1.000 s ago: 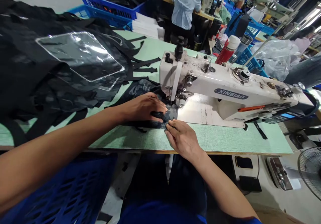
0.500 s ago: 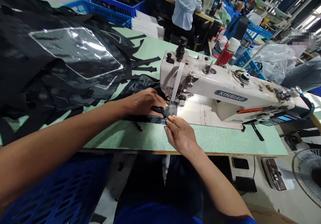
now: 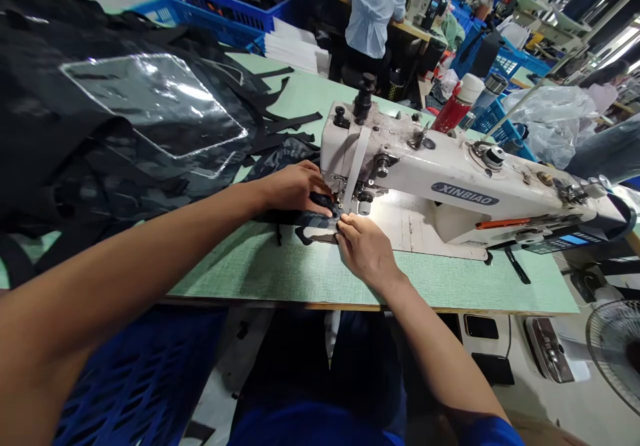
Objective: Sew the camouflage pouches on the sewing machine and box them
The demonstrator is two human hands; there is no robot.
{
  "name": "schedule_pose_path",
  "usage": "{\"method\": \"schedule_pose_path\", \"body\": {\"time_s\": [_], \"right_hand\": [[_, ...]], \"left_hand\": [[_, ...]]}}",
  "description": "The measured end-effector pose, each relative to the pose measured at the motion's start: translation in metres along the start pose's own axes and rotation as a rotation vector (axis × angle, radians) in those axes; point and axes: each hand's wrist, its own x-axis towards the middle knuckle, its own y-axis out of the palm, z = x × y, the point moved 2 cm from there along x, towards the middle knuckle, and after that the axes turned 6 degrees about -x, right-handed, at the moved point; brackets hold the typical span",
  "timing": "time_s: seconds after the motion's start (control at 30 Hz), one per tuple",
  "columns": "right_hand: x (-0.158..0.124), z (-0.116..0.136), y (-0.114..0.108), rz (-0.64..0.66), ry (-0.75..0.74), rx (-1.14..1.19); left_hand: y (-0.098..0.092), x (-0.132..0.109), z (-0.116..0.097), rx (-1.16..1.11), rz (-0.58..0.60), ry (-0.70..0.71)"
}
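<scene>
A dark camouflage-patterned fabric piece (image 3: 313, 218) lies on the sewing table under both hands, its end at the needle of a white XINBIAO industrial sewing machine (image 3: 450, 183). My left hand (image 3: 295, 187) presses and grips the fabric just left of the presser foot (image 3: 345, 201). My right hand (image 3: 367, 249) pinches the fabric's near edge in front of the needle. A pale underside (image 3: 319, 234) shows at that edge. My fingers hide the exact stitching point.
A heap of black fabric with a clear plastic sheet (image 3: 155, 103) and black strips (image 3: 285, 123) lies to the left on the green table (image 3: 300, 276). Blue crates (image 3: 220, 9), a red bottle (image 3: 453, 106), a co-worker (image 3: 373, 13) and a fan (image 3: 617, 343) surround the machine.
My right hand has moved up toward the needle, and the fabric has shifted with it. More of the fabric's pale edge now shows. My left hand has also moved slightly toward the machine.
</scene>
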Motion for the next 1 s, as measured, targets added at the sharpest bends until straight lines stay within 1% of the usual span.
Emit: {"method": "schedule_pose_path", "body": {"time_s": [0.1,0.2,0.37,0.6,0.73,0.87,1.0], "right_hand": [[0.007,-0.005,0.0,0.002,0.012,-0.01],[0.012,-0.01,0.002,0.009,0.053,-0.02],[0.012,-0.013,0.007,-0.028,0.071,0.02],[0.014,-0.017,0.009,-0.066,0.061,0.021],[0.015,-0.019,0.009,-0.075,0.066,0.025],[0.015,-0.019,0.009,-0.095,0.068,0.036],[0.016,-0.017,0.008,-0.109,0.076,0.034]], "left_hand": [[-0.001,0.006,0.003,0.002,-0.052,-0.047],[0.0,0.008,0.003,0.009,-0.051,-0.086],[0.005,0.001,-0.004,0.038,-0.089,-0.151],[0.008,-0.004,-0.01,0.044,-0.155,-0.166],[0.012,-0.008,-0.018,0.096,-0.18,-0.184],[0.016,-0.011,-0.026,0.129,-0.189,-0.242],[0.015,-0.012,-0.043,0.168,-0.168,-0.275]]}}
